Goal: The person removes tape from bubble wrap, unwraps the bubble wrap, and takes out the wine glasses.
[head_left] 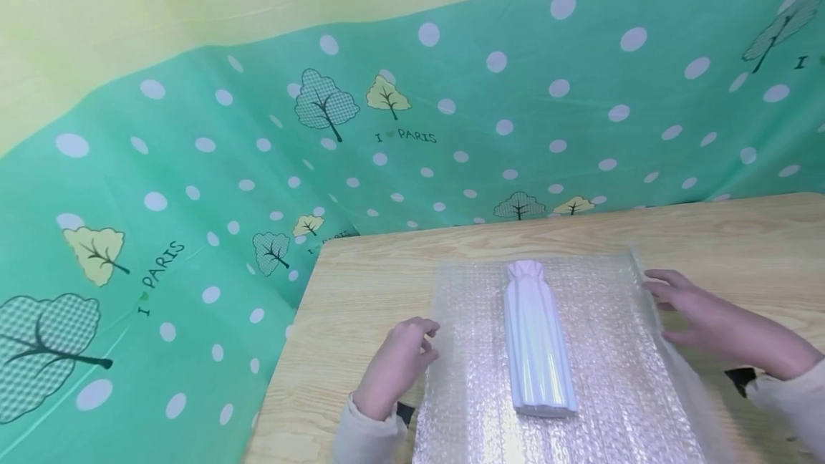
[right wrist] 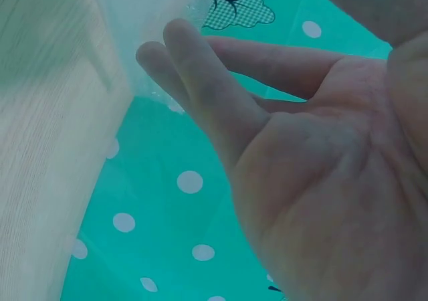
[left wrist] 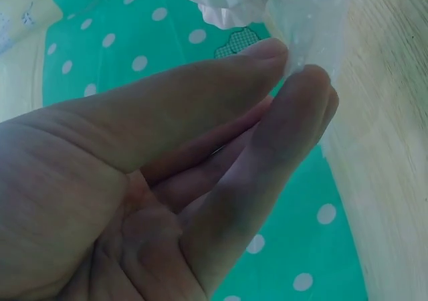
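A ribbed vase (head_left: pixel 538 342), white to pale lilac with a gathered neck, lies on its side on a sheet of bubble wrap (head_left: pixel 470 392). My left hand (head_left: pixel 399 360) is at the sheet's left edge, fingers loosely bent. In the left wrist view the thumb and fingertips (left wrist: pixel 311 80) come close together beside the clear wrap (left wrist: pixel 311 20); a firm pinch does not show. Across the vase, my right hand (head_left: pixel 702 313) has its fingers spread at the slightly raised right edge. The right wrist view has extended fingertips (right wrist: pixel 177 33) against the wrap (right wrist: pixel 147 7).
The sheet lies on a light wooden table (head_left: pixel 348 292). Behind and to the left hangs a green curtain (head_left: pixel 251 163) with white dots and printed trees, its upper band yellow. A dark piece (head_left: pixel 741 378) sits by the right wrist.
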Motion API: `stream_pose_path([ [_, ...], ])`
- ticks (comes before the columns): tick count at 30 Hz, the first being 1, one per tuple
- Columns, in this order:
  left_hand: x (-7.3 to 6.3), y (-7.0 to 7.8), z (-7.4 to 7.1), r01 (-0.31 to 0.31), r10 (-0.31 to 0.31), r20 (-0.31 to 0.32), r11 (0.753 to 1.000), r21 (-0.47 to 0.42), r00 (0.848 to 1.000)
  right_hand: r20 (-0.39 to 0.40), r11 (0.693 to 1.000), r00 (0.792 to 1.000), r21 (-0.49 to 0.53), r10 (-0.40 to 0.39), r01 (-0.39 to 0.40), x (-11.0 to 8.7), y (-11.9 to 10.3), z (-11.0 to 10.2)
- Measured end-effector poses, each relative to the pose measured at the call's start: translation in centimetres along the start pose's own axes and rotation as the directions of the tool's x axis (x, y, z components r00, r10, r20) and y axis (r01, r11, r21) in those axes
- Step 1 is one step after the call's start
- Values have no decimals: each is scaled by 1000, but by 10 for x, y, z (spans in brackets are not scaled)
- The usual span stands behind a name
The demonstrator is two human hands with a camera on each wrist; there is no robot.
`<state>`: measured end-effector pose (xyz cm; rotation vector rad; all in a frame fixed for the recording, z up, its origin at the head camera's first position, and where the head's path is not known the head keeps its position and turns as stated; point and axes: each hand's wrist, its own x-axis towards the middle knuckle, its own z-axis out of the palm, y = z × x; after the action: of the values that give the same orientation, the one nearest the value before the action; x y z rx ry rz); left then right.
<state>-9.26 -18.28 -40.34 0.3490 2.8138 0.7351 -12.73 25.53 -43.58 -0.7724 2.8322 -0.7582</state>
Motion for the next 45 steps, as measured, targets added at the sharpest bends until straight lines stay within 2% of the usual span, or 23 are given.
stream_pose_path([
  [7,-1,-2,-3,35,-35,14,999,-5,999,16,1000,1000,23,13,-14,-2,3,-4],
  [15,-1,-5,-7,23,-23,3,1000,13,1000,5,1000,1000,-11,-1,1,-3,8,-7],
  [21,-3,-7,-7,1,-1,-3,999,41,1000,68,996,994,-12,87,-86,-3,12,-15],
  [25,-4,-7,-8,-2,2,-1,999,34,1000,83,994,991,-14,107,-106,-6,16,-18],
  [30,-4,-7,-9,-21,21,-11,999,36,1000,60,995,994,-52,91,-88,-10,16,-20],
  [35,-4,-7,-10,-39,43,-49,997,72,998,42,995,996,-60,83,-80,-11,13,-20],
  [39,-3,-6,-10,-51,57,-76,995,84,995,-15,997,999,-57,43,-43,-11,11,-17],
  [45,-1,-3,-10,-54,58,-91,997,48,994,-80,999,997,-47,-22,19,-8,9,-12],
])
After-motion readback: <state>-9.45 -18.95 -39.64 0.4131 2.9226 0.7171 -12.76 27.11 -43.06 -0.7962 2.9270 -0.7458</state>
